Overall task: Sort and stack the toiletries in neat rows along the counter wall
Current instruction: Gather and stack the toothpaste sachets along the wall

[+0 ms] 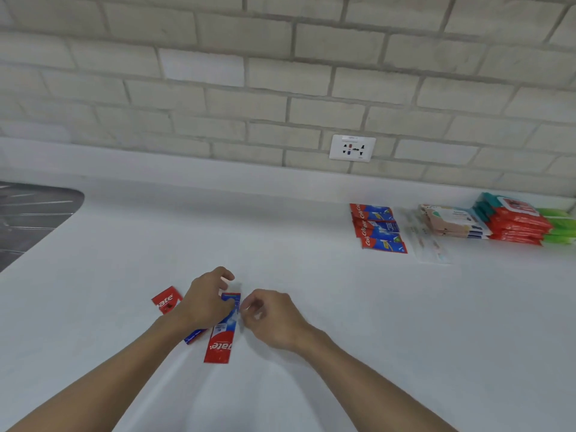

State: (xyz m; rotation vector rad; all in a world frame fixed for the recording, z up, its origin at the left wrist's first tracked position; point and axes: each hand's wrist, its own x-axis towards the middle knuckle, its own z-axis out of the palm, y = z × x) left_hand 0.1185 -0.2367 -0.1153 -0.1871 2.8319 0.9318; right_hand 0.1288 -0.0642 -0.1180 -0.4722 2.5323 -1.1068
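- Well, my left hand (207, 302) arches over the near toothpaste sachet (222, 335), thumb and curled fingers pinching its far end.
- My right hand (271, 319) sits just beside that sachet's right edge, fingers curled toward the thumb; I cannot tell whether they touch or hold anything.
- A second sachet (166, 302) lies slanted under my left hand, its red end poking out leftward.
- Both sachets lie on the white counter (311, 275), well apart from the brick wall (280, 73).
- Along the wall at right I see overlapping toothpaste sachets (378, 227), clear packets (428, 241), pale wipe packs (452, 221), red wipe packs (514, 226) and green packs (561, 227).
- A socket (352, 148) sits in the wall; a steel sink (31, 213) shows far left.
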